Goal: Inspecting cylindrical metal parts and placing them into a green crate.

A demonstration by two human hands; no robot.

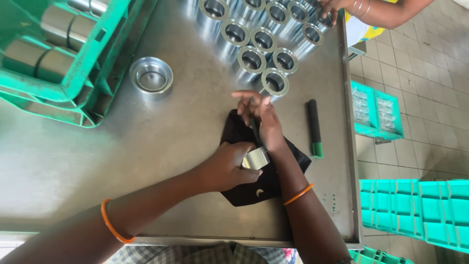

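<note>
Nearest the camera, the person's two forearms reach over the steel bench, each with an orange bangle at the wrist. The left hand is curled shut around a short metal ring, which sits on a black cloth spread on the bench. The right hand is just beyond, its fingers loosely spread, with a thin dark tool that seems pinched between thumb and finger; whether that grip is firm cannot be told. The tool's tip points down toward the ring.

Just right of the cloth lies a black marker with a green end, apart from both hands. Further out, a lone shallow metal cup stands near a tilted green crate holding more cylinders. At the far edge stand rows of finished rings, the nearest just beyond the right hand. Another person's hand works at the far right corner.

The likely risks: the ring is smooth and could slip from the left hand and roll off the cloth; a slipped tool could scratch its surface; a sweeping elbow could knock the marker off the bench edge or topple the close-packed rings.
</note>
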